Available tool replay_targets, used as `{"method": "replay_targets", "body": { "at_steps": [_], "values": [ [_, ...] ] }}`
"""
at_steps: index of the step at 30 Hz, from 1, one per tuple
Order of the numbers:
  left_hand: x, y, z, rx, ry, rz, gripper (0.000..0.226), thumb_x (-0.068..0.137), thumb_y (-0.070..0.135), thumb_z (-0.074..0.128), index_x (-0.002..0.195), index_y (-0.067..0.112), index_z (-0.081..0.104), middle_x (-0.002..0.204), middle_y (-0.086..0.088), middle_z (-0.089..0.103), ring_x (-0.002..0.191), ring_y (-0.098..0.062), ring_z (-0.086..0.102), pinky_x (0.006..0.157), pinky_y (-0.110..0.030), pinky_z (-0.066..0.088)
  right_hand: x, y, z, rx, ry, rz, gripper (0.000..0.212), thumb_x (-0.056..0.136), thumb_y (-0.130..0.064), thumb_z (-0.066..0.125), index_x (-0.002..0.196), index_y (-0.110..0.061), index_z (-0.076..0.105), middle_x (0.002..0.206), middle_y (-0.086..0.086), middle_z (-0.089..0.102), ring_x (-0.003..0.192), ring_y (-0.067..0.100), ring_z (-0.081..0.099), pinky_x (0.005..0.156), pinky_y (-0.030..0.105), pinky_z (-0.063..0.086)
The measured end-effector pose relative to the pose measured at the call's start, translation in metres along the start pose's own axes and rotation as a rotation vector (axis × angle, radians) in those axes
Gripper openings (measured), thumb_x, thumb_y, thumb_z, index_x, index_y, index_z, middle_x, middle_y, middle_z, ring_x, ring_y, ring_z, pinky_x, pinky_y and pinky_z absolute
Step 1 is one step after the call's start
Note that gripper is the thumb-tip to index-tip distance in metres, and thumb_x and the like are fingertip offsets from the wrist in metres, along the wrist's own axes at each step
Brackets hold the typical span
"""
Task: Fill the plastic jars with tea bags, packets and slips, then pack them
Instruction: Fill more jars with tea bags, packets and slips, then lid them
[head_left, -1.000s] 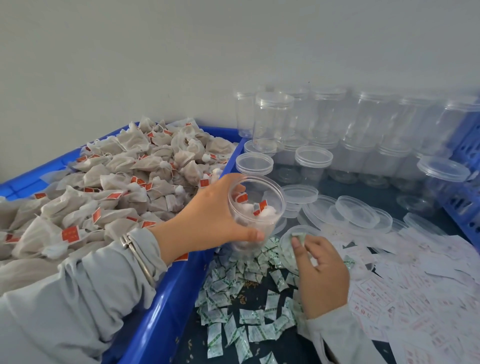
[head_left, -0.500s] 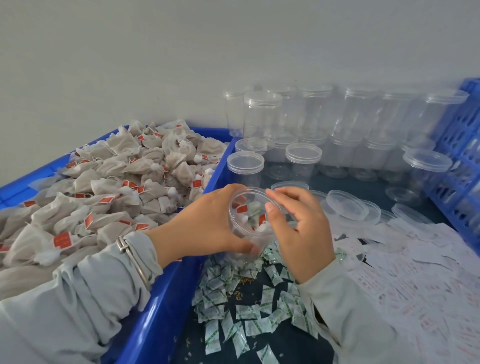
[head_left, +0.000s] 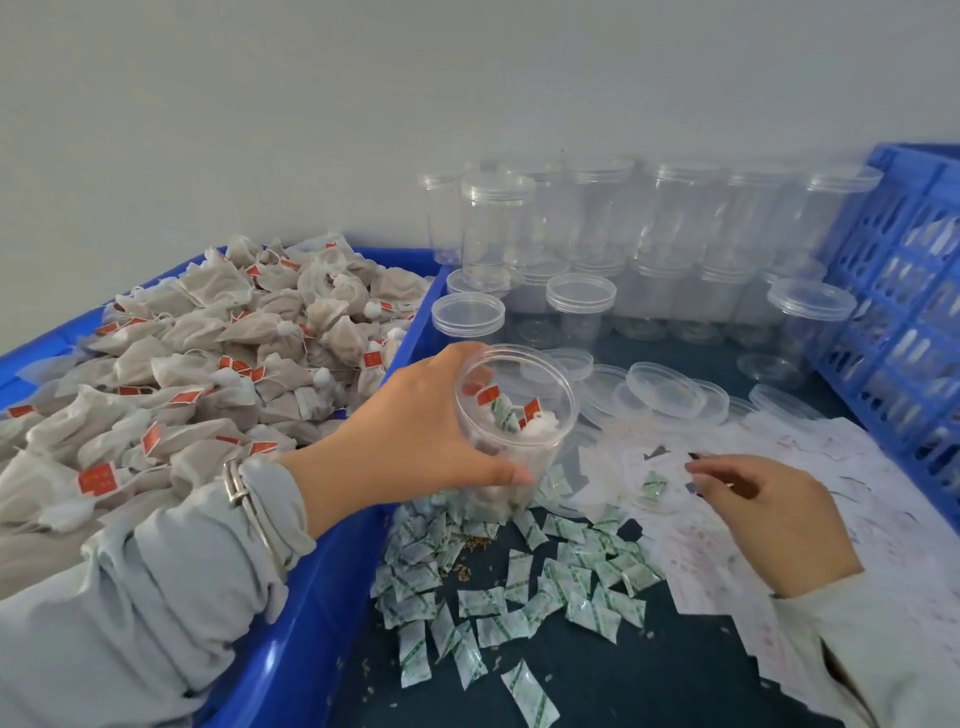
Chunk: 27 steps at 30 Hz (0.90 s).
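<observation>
While left hand (head_left: 415, 436) grips the open jar (head_left: 511, 415), right hand (head_left: 769, 514), fingers loosely curled, hovers over slips (head_left: 649, 467) w/ nothing held, just right of jar.

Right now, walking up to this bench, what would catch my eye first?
Probably the open jar in the middle, gripped by the left hand and already holding tea bags and a green packet. To its left, a blue bin is heaped with red-tagged tea bags. Behind stand stacked clear jars, while the right hand reaches over white paper slips.
</observation>
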<state>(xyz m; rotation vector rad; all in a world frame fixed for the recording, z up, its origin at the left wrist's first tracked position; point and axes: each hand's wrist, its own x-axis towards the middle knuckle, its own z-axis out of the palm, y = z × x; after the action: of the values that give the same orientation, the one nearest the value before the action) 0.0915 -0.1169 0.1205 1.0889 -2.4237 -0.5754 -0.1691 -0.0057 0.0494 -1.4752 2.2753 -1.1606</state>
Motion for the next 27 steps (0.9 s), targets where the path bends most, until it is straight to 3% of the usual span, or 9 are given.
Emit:
{"method": "replay_targets", "body": {
  "at_steps": [2,4,6,8,13,16,18,23,27],
  "values": [
    [0.0,0.006,0.0,-0.067,0.03,-0.009,0.109,0.036,0.082,0.067,0.131,0.039,0.037,0.112,0.03,0.052,0.105,0.009,0.05,0.079,-0.004,0.031,-0.002,0.009,0.002,-0.102,-0.024,0.025,0.012,0.085,-0.014,0.068,0.09,-0.022,0.075,0.076,-0.019,0.059,0.071,-0.005,0.051,0.06,0.005,0.031],
    [0.001,0.013,0.004,-0.117,0.057,-0.029,0.108,0.033,0.083,0.065,0.129,0.042,0.038,0.108,0.032,0.052,0.101,0.013,0.05,0.075,-0.004,0.032,-0.004,0.015,0.007,-0.212,-0.11,0.034,0.015,0.083,-0.019,0.07,0.097,-0.022,0.074,0.083,-0.016,0.058,0.072,-0.002,0.05,0.064,0.008,0.033],
    [0.003,0.02,0.009,-0.151,0.063,-0.052,0.108,0.031,0.081,0.064,0.129,0.041,0.04,0.105,0.032,0.054,0.095,0.016,0.05,0.069,-0.003,0.034,-0.005,0.02,0.012,-0.302,-0.228,0.062,0.027,0.082,-0.027,0.071,0.109,-0.023,0.07,0.106,-0.006,0.059,0.093,0.008,0.054,0.083,0.019,0.039],
    [0.006,0.028,0.016,-0.179,0.046,-0.076,0.109,0.03,0.079,0.065,0.13,0.04,0.04,0.103,0.031,0.054,0.088,0.017,0.051,0.064,-0.002,0.036,-0.006,0.025,0.015,-0.397,-0.285,0.066,0.042,0.081,-0.036,0.071,0.121,-0.025,0.064,0.125,-0.003,0.052,0.116,0.017,0.045,0.098,0.026,0.034],
    [0.017,0.044,0.034,-0.168,0.005,-0.084,0.102,0.037,0.071,0.073,0.127,0.037,0.041,0.104,0.027,0.053,0.089,0.014,0.048,0.065,-0.007,0.033,-0.007,0.032,0.017,-0.601,-0.337,0.094,0.062,0.083,-0.063,0.054,0.136,-0.03,0.048,0.147,-0.002,0.032,0.133,0.024,0.025,0.107,0.031,0.027],
    [0.025,0.051,0.043,-0.171,-0.008,-0.096,0.1,0.037,0.068,0.074,0.126,0.035,0.043,0.105,0.024,0.054,0.089,0.012,0.048,0.064,-0.008,0.032,-0.008,0.038,0.019,-0.631,-0.407,0.114,0.072,0.086,-0.068,0.043,0.146,-0.031,0.032,0.156,-0.002,0.019,0.141,0.026,0.014,0.113,0.036,0.021],
    [0.03,0.053,0.048,-0.179,-0.013,-0.1,0.1,0.037,0.067,0.075,0.127,0.035,0.043,0.106,0.022,0.056,0.089,0.011,0.048,0.064,-0.007,0.032,-0.009,0.041,0.02,-0.62,-0.408,0.101,0.067,0.088,-0.066,0.042,0.145,-0.031,0.034,0.157,-0.003,0.019,0.143,0.025,0.012,0.114,0.036,0.019],
    [0.038,0.053,0.059,-0.183,-0.016,-0.115,0.098,0.04,0.064,0.078,0.127,0.035,0.043,0.099,0.026,0.053,0.084,0.015,0.047,0.062,-0.005,0.031,-0.011,0.041,0.021,-0.433,-0.262,0.091,0.04,0.089,-0.05,0.057,0.123,-0.029,0.063,0.145,-0.008,0.041,0.135,0.019,0.027,0.109,0.029,0.023],
    [0.036,0.047,0.061,-0.166,-0.033,-0.133,0.092,0.039,0.065,0.077,0.12,0.039,0.042,0.093,0.031,0.05,0.081,0.018,0.045,0.057,-0.003,0.033,-0.013,0.043,0.023,-0.309,-0.185,0.096,0.024,0.09,-0.036,0.062,0.111,-0.028,0.071,0.134,-0.012,0.051,0.129,0.011,0.032,0.104,0.022,0.022]
  ]
}}
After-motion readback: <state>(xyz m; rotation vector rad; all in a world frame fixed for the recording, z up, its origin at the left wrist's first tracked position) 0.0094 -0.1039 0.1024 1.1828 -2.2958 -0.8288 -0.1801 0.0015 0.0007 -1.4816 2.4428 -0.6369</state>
